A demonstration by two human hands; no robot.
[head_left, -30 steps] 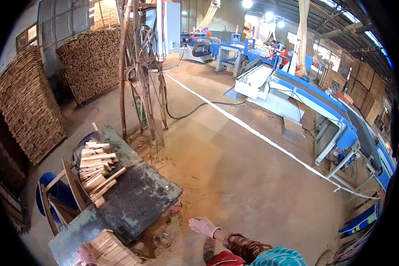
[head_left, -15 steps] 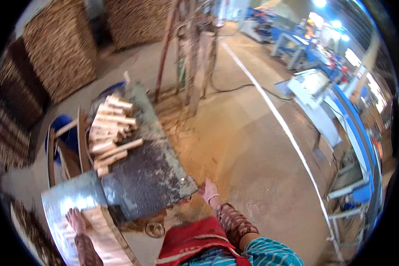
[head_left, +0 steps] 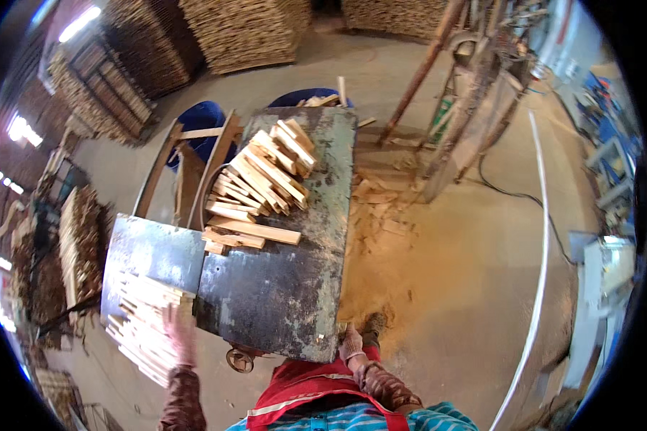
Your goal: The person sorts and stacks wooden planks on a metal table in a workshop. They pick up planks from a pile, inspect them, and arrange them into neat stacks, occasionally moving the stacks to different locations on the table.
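**Ana:** Wooden slats [head_left: 140,323], pale and cut short, lie stacked in a flat layer on the lighter metal plate [head_left: 151,248] at the lower left of the head view. Where is the person's left hand?

**Ben:** The left hand [head_left: 178,332] sits over the near edge of that stack, palm down, fingers spread fairly wide. It is blurred, so whether it presses on the slats or hovers just above them cannot be told. It grips nothing that shows.

**Ana:** And the right one?

**Ben:** The right hand [head_left: 350,346] is at the near corner of the dark steel table [head_left: 280,294], touching or just beside its edge. The fingers look loosely curled and narrow; nothing is held in them as far as the view shows.

**Ana:** What else lies on that table?

**Ben:** A loose pile of offcut sticks [head_left: 262,183] covers its far half, criss-crossed, with one longer piece lying across the near side of the pile. The near half of the table is bare, worn metal.

**Ana:** Around it?

**Ben:** Sawdust and wood scraps [head_left: 384,230] lie heaped on the floor just to the right of the table. Two blue drums [head_left: 201,122] stand behind it, and tall stacks of timber [head_left: 244,29] line the far wall. A white floor line [head_left: 539,237] curves down the right side.
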